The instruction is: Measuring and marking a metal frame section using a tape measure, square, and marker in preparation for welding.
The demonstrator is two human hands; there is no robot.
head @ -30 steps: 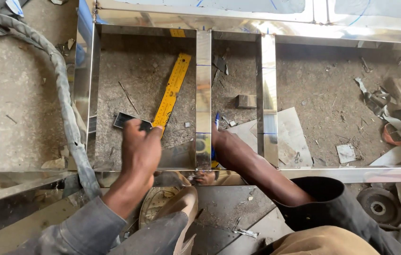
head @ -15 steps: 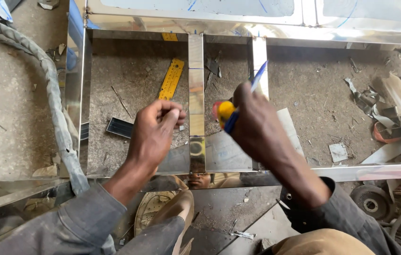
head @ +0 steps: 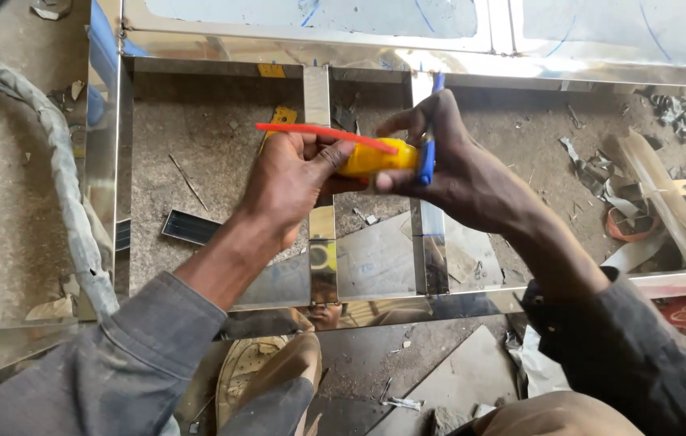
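Both my hands meet above a shiny steel frame [head: 106, 161] lying on the dirt floor. My left hand [head: 290, 182] grips the left end of a small yellow tool [head: 379, 158], thumb on its body. A thin red strip [head: 318, 132] sticks out leftwards from the tool, over my left fingers. My right hand [head: 460, 169] pinches the tool's right end, where a blue piece [head: 427, 157] stands upright between its fingers. A yellow ruler [head: 280, 118] lies on the ground, mostly hidden behind my left hand.
Two upright steel bars [head: 316, 93] cross the frame under my hands. A thick grey hose [head: 60, 178] runs down the left side. A small dark metal offcut [head: 189, 228] lies inside the frame. Metal scrap [head: 654, 186] is piled at the right. My shoe [head: 254, 371] shows below.
My left hand came up off the yellow ruler to meet the right hand. The right hand lifted the yellow and blue tool, and the red strip now shows extended to the left.
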